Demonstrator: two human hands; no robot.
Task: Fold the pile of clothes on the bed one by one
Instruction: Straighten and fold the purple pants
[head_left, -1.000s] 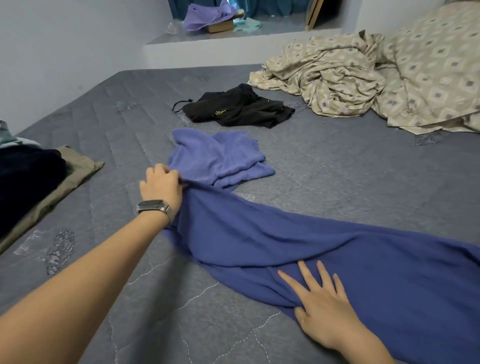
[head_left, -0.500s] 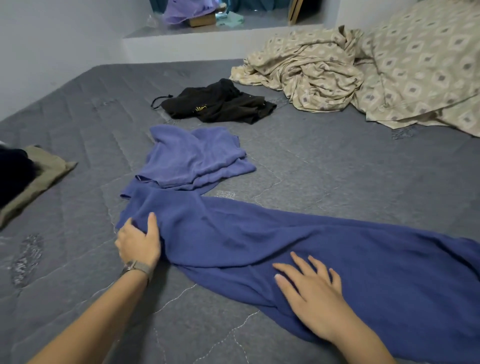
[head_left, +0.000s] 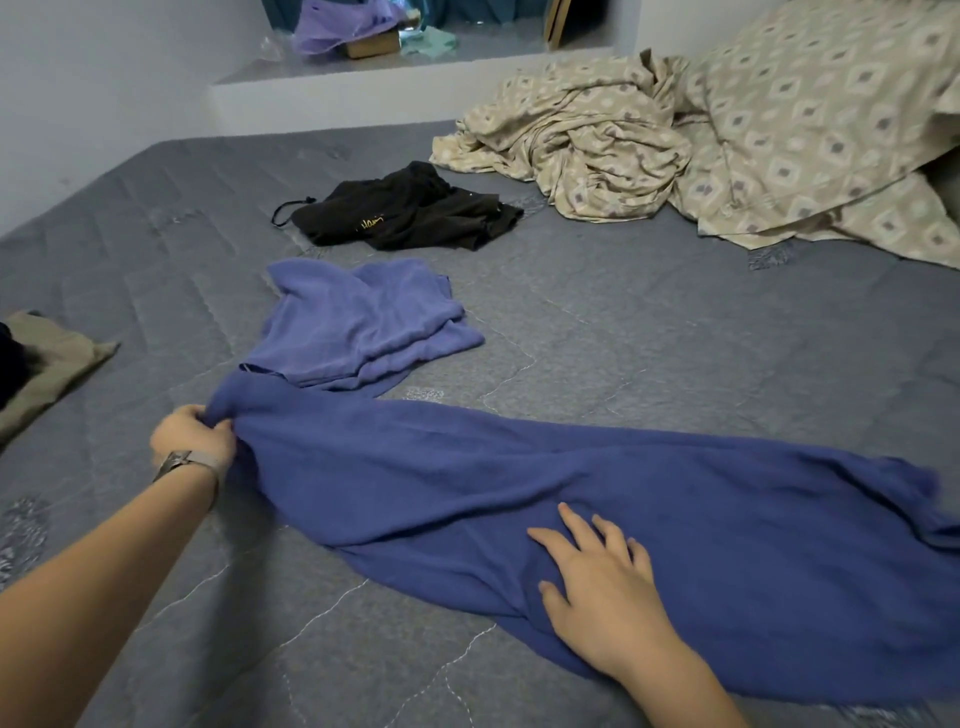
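Note:
A long dark blue garment (head_left: 545, 499) lies stretched from left to right across the grey quilted bed (head_left: 649, 332). My left hand (head_left: 192, 439) grips its bunched left end, fingers curled into the cloth. My right hand (head_left: 597, 587) lies flat on the garment's near edge with fingers spread. Just behind the left end sits a lighter blue folded garment (head_left: 363, 322). Farther back lies a crumpled black garment (head_left: 410, 213) with yellow lettering and a drawstring.
A folded olive garment with dark clothes on it (head_left: 47, 364) sits at the left edge. A beige patterned sheet (head_left: 587, 135) and pillow (head_left: 831, 104) fill the far right. A white ledge (head_left: 395, 88) behind the bed holds purple cloth and a box.
My left hand let go near the light blue garment, slid back along the dark blue one and now grips its left end. The right hand stays flat on the cloth.

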